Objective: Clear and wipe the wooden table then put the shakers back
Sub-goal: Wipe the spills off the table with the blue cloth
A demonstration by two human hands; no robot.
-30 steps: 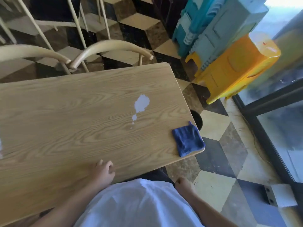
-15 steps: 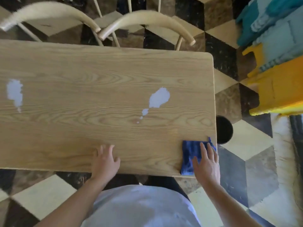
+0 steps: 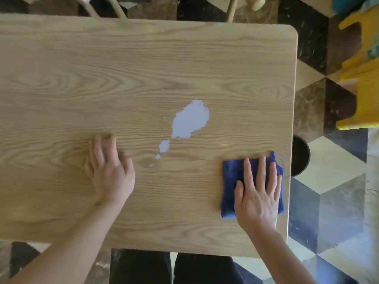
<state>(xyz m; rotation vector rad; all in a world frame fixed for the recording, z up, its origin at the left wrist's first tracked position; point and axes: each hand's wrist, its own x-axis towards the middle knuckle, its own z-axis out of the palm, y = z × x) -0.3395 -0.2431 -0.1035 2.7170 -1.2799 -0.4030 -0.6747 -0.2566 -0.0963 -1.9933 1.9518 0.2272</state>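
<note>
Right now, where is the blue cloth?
The blue cloth lies near the wooden table's right edge, flat under the right hand, right of the white spill.

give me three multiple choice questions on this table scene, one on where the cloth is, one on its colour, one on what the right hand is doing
1. Where does the cloth lie on the table?
A. by the right edge
B. in the middle
C. by the far left

2. What colour is the cloth?
A. yellow
B. blue
C. white

3. How is the right hand placed?
A. lifted off the table
B. gripping a chair
C. flat on the cloth

Answers:
1. A, it sits near the right edge, right of the white spill.
2. B, the fabric is dark blue.
3. C, its straight fingers press down on the cloth while the left hand rests on bare wood.
</note>
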